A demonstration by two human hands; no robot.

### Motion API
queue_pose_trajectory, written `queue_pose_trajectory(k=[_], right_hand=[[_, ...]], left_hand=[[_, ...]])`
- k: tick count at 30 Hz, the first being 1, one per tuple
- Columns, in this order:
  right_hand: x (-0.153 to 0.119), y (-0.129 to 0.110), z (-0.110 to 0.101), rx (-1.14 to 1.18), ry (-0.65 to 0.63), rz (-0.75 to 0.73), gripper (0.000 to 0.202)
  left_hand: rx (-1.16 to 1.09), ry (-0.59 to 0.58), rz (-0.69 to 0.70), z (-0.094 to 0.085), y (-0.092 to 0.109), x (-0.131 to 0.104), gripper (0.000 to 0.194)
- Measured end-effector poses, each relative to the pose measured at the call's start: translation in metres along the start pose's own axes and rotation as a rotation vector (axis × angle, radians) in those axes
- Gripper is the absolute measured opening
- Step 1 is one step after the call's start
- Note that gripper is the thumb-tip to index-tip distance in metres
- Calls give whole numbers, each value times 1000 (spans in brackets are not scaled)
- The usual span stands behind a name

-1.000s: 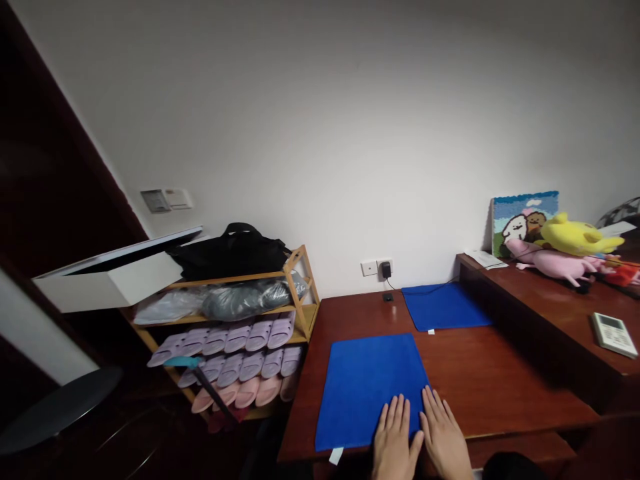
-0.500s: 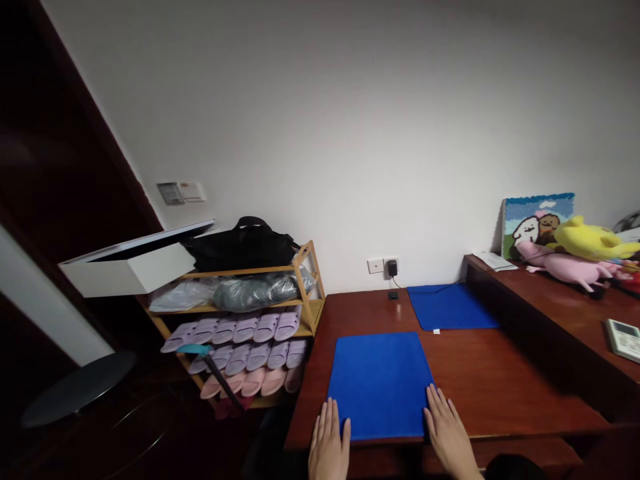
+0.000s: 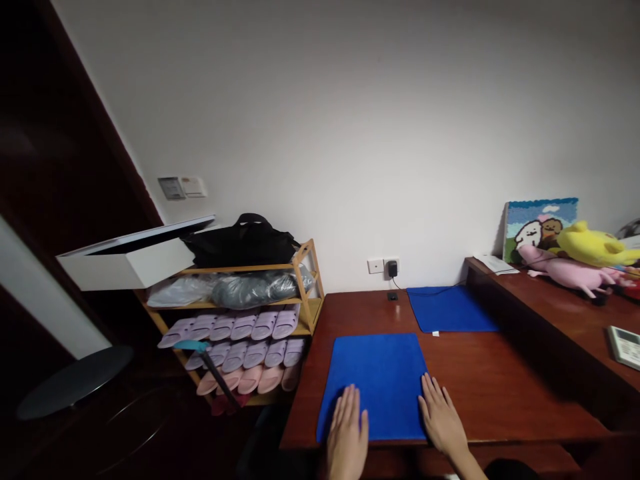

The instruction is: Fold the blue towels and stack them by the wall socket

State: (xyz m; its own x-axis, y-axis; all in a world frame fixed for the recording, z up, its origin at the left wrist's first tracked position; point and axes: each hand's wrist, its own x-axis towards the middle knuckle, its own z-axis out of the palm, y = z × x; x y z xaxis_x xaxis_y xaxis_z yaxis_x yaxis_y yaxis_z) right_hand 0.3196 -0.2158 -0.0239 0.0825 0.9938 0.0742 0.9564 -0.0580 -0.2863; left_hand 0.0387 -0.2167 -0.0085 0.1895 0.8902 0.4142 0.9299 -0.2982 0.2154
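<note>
A blue cloth [image 3: 383, 373] lies spread flat on the reddish-brown table [image 3: 480, 373], close to its front edge. On the cloth's lower left part rests my left hand [image 3: 347, 427], palm down, fingers stretched out and holding nothing. My right hand [image 3: 443, 413] lies at the cloth's right edge, fingers extended, fingertips at the border between cloth and wood. Farther back, a second blue cloth [image 3: 450, 310] with a small white tag lies against the wall side.
At the left stands a wooden rack [image 3: 313, 287] with slippers, a black bag [image 3: 240, 243] and a white box [image 3: 130, 263]. A dark round stool [image 3: 75, 383] is farther left. The raised surface at right bears plush toys [image 3: 575, 270] and a white device [image 3: 626, 347].
My left hand has moved right, from the near cloth's left corner onto the cloth. My right hand has shifted slightly left and forward. The cloth's near left corner reaches farther left.
</note>
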Motion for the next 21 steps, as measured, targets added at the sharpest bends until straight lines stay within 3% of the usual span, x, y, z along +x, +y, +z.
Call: queue_pose_trajectory(k=[5,7,9,11,13,18,21], right_hand=[[-1,5,-1,-23,-16,-45,65],[-1,7,-1,-35,-30,-93,63],[-1,7,-1,-38,-31,-105,63],[-1,5,-2,-31,-24,-70,64],[0,1,-5,-21,-19,-26,66],[-1,-5,-9,0,-29,25,69],[-1,-5,-9,-14,-58,37,70]], left_hand=[[-170,-251,264,8,114,44,56],[-187,-346,296,16,137,52,59],[-192,-394,296,21,139,53,61],[-181,-387,275,23,124,51,63],[-132,-371,217,20,96,47,65],[61,-329,-65,5,-2,30,69],[120,-231,-114,5,-50,17,66]])
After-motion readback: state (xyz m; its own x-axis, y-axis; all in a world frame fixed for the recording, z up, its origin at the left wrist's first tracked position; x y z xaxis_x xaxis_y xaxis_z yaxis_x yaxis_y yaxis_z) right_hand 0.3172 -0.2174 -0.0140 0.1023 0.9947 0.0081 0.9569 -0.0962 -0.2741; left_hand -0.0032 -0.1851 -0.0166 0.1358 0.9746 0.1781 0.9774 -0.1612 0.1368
